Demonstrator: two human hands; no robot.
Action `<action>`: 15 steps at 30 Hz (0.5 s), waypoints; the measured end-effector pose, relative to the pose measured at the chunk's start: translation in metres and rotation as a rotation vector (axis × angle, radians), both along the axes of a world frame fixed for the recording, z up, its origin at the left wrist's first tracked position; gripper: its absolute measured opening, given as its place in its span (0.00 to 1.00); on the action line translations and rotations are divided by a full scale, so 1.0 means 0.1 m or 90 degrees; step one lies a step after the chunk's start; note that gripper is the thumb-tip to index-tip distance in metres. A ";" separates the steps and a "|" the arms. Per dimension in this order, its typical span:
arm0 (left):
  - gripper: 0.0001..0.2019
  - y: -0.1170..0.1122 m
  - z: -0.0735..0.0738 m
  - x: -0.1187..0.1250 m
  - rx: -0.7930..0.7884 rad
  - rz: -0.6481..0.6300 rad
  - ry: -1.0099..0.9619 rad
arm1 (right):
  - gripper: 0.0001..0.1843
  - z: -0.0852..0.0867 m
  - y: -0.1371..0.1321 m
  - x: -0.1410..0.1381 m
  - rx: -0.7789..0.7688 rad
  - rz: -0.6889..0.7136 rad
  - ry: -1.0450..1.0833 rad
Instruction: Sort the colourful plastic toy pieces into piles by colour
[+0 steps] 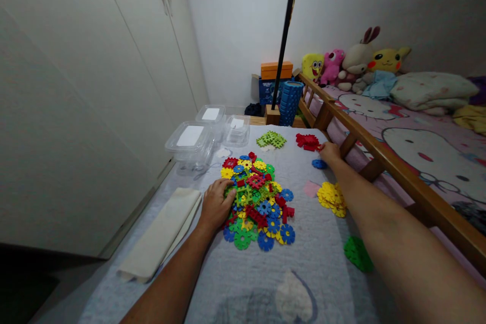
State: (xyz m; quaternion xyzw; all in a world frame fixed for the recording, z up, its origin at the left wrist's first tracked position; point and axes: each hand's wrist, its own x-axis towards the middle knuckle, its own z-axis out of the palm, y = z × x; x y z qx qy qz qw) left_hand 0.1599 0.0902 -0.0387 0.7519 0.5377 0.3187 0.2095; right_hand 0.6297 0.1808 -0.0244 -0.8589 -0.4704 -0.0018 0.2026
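A mixed heap of plastic building pieces [252,195] in red, yellow, blue and green lies mid-table. My left hand [218,203] rests against the heap's left side, fingers loosely apart and touching its pieces. Farther off on the right, my right hand [329,153] is closed at the edge of a small pile of red building pieces [307,142], with a bit of red at its fingertips. Just below it lies a blue disc piece [319,164]. Yellow disc pieces [331,198] are stacked beside my right forearm, and green disc pieces [357,253] lie nearer me. Light green pieces [271,138] form a pile at the back.
Clear plastic boxes [193,154] with white labels stand at the back left. A folded cream cloth [161,235] lies along the left edge. The bed's wooden rail [364,134] borders the right side. Behind the table rises a black pole [284,35] on a wooden base.
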 end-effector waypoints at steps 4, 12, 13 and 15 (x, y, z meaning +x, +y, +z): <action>0.14 0.00 0.01 0.00 -0.004 0.005 0.002 | 0.12 0.01 -0.04 -0.02 -0.003 -0.020 0.022; 0.14 0.01 0.00 0.00 0.002 0.004 0.017 | 0.15 0.17 -0.21 -0.25 0.096 0.000 0.110; 0.14 0.01 0.00 0.00 0.000 0.004 0.020 | 0.15 0.20 -0.23 -0.32 0.112 0.021 0.119; 0.14 0.01 0.01 0.01 -0.001 0.003 0.023 | 0.14 0.26 -0.27 -0.52 0.135 0.090 0.149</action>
